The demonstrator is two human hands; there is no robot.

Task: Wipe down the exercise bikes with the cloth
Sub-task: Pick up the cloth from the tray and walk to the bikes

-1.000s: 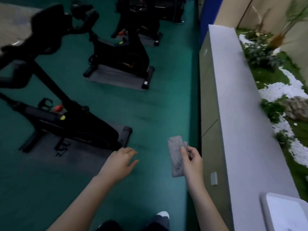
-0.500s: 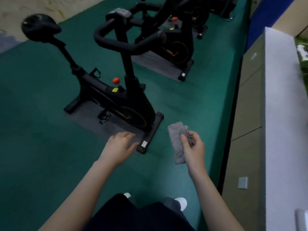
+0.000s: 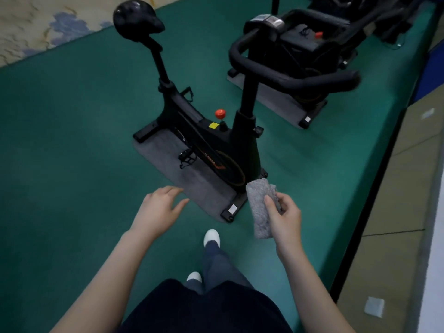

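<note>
Cloth [image 3: 257, 219], grey and folded, sits pinched in the right hand [image 3: 286, 219] at lower centre; left hand [image 3: 156, 210] spread, holding nothing. Exercise bike [image 3: 242, 145] at centre bears orange lettering [image 3: 211, 162], too blurred to read.

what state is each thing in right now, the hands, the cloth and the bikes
cloth, folded, held in the air, touching no bike
right hand, pinches the cloth
left hand, open, holds nothing
near bike, upright, untouched
mat, lying flat under the near bike
far bike, upright, untouched
</note>
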